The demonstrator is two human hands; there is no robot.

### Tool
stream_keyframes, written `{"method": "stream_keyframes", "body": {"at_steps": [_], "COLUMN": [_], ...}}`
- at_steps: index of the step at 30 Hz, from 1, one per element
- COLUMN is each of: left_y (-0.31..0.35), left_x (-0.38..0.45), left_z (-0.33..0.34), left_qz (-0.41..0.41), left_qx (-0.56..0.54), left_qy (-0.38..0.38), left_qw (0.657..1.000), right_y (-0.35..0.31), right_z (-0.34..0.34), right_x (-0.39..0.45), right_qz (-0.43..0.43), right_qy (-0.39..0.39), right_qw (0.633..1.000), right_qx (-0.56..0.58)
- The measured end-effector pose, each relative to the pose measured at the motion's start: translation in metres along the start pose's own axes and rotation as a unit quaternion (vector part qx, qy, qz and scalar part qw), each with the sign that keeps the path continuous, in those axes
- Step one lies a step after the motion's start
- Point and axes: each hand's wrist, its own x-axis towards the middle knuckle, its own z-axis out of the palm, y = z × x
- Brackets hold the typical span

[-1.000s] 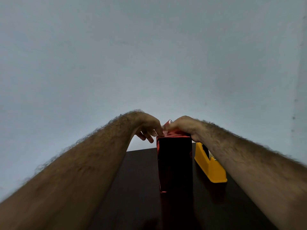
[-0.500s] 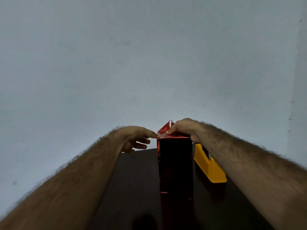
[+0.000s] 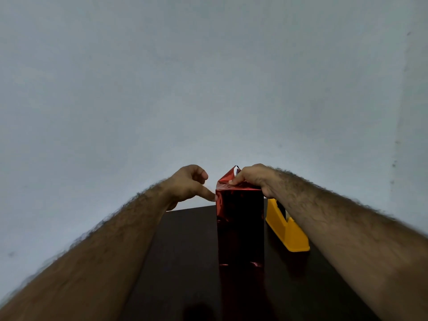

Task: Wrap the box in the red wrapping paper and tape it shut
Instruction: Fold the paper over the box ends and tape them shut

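- Head view: we see the tall box wrapped in shiny red wrapping paper (image 3: 239, 228) standing upright on its end on the dark glossy tabletop (image 3: 185, 262), about centre and directly ahead of us; set this way, its unfinished end faces up where both hands can reach it.
- Our right hand (image 3: 252, 179) lies over the top of the box, its fingers (image 3: 232, 181) curled down and pressing a fold of paper flat along the near top edge, which we judge is meant to stop the crease from springing open.
- Behind that hand a triangular red paper flap (image 3: 228, 176) stands up, not yet folded down, so the top end is not closed.
- Our left hand (image 3: 188, 184) sits just beside the box at its upper left corner; its thumb touches the paper there, while the other fingers curl loosely and hold nothing, likely steadying the box or smoothing the side crease.
- The yellow plastic tape dispenser (image 3: 288, 232) rests on the tabletop just right of the box, partly hidden under our right forearm, near enough to reach once the flap is down.
- We see no tape on the top end from here; we judge taping is yet to come.
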Motion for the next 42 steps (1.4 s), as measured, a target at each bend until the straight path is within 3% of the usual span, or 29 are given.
{"method": "stream_keyframes", "body": {"at_steps": [5,11,13,16,18,20,23,25,27,32,42], "left_y": [0.021,0.039,0.045,0.048,0.046,0.041,0.024,0.010,-0.005,-0.032,-0.047], "left_x": [-0.002,0.001,-0.003,-0.016,-0.027,-0.033,-0.029,-0.022,-0.013,0.000,0.013], "left_z": [0.005,0.040,0.052,0.078,0.109,0.142,0.195,0.227,0.253,0.298,0.315], "left_qz": [0.092,0.179,0.264,0.418,0.481,0.500,0.428,0.312,0.186,0.047,0.040], "left_qx": [-0.084,0.055,0.129,0.228,0.247,0.246,0.183,0.097,0.037,-0.026,-0.081], "left_qy": [0.053,0.098,0.155,0.197,0.168,0.119,0.098,0.126,0.162,0.198,0.163], "left_qw": [0.991,0.977,0.943,0.857,0.824,0.822,0.880,0.937,0.968,0.979,0.983], "right_y": [0.000,0.005,0.011,0.027,0.043,0.060,0.084,0.099,0.108,0.119,0.122], "right_z": [-0.001,-0.012,-0.026,-0.052,-0.075,-0.094,-0.112,-0.116,-0.115,-0.114,-0.118], "right_x": [-0.004,-0.001,0.001,0.005,0.004,0.000,-0.009,-0.009,-0.006,0.015,0.030], "right_qz": [-0.003,-0.058,-0.063,-0.057,-0.035,0.008,0.079,0.110,0.143,0.196,0.268], "right_qy": [-0.004,0.011,0.040,0.108,0.159,0.192,0.204,0.184,0.158,0.127,0.078], "right_qw": [1.000,0.991,0.989,0.989,0.986,0.981,0.966,0.963,0.960,0.953,0.949], "right_qx": [0.011,0.119,0.126,0.080,0.036,-0.034,-0.138,-0.166,-0.180,-0.193,-0.145]}}
